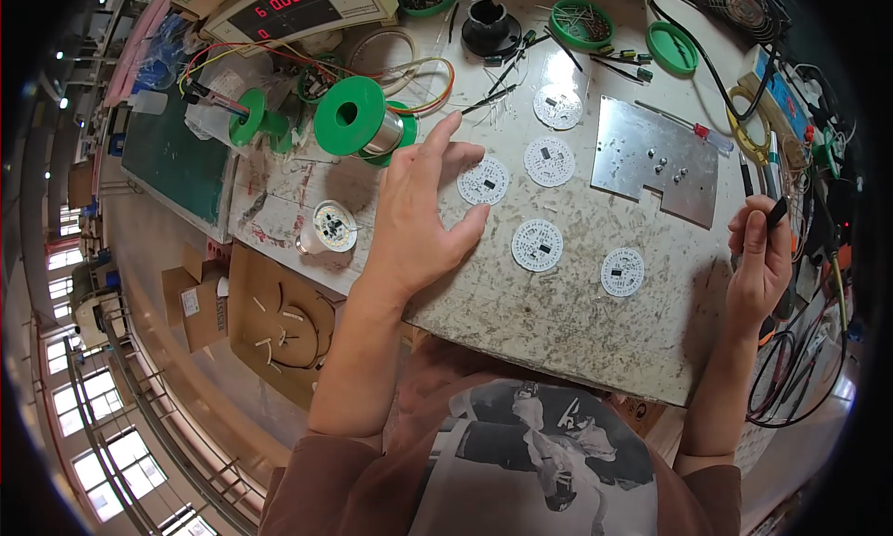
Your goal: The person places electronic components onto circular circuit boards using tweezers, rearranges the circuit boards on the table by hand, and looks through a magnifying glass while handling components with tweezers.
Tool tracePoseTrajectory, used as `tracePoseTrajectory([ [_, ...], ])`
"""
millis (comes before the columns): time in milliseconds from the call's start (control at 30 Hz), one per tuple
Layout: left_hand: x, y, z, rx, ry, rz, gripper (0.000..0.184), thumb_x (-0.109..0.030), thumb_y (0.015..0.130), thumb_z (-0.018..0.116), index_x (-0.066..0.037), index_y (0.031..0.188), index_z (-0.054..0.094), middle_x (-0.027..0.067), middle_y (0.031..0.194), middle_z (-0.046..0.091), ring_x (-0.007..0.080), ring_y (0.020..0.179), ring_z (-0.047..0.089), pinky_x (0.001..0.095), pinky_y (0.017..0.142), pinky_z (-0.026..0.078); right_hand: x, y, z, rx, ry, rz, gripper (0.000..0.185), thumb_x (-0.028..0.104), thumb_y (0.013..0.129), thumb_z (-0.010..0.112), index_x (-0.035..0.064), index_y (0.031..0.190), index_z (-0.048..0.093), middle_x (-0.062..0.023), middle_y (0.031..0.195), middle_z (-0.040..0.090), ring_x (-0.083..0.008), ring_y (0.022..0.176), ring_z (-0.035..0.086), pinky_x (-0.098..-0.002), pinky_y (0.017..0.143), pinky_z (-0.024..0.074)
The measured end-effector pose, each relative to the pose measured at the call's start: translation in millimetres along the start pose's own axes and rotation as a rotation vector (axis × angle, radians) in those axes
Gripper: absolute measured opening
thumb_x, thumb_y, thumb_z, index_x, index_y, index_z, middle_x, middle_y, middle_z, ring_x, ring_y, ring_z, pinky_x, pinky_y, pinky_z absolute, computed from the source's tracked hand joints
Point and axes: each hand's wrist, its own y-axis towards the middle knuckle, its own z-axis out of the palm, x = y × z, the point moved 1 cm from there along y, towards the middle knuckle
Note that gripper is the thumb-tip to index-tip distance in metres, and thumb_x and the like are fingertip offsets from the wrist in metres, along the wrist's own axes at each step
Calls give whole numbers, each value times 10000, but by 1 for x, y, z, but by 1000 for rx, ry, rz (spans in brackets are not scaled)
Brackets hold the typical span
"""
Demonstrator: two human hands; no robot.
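My left hand point(423, 211) reaches over the bench with thumb and fingers spread. Its fingers curve around a round white circuit board point(483, 181) with a black chip; I cannot tell whether they touch it. My right hand point(758, 266), at the right edge of the bench, is closed on a slim black tool point(778, 211) whose kind I cannot make out. More round white boards lie nearby: one board point(558, 106) at the back, another board point(549, 160) beside the first, a board point(538, 245) in front and a board point(622, 272) towards the right.
A green solder spool point(350, 115) and a bulb base with a round board point(333, 227) stand at left. A metal plate point(659, 155) lies at right near a screwdriver point(712, 139). Behind are green dishes point(581, 25), a lit meter point(288, 11) and cables. A cardboard box point(265, 350) sits below.
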Motion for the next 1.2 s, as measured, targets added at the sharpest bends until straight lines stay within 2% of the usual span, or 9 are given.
tracePoseTrajectory([
  [900,-3,-1,-1,-3,29,-2,836,-97,680,718,-53,1428,347,82,1100,626,252,1059,532,366,993,388,3,0,2,15,2,-11,171,150,1001,499,19,1067,587,-11,787,551,-46,647,427,-177,580,332],
  [1200,-1,-6,4,23,-105,-99,831,-20,698,707,-55,1440,333,149,1187,529,241,1111,560,365,1015,440,4,0,3,22,3,2,185,172,999,512,14,1058,590,-8,782,555,-42,652,437,-174,584,343],
])
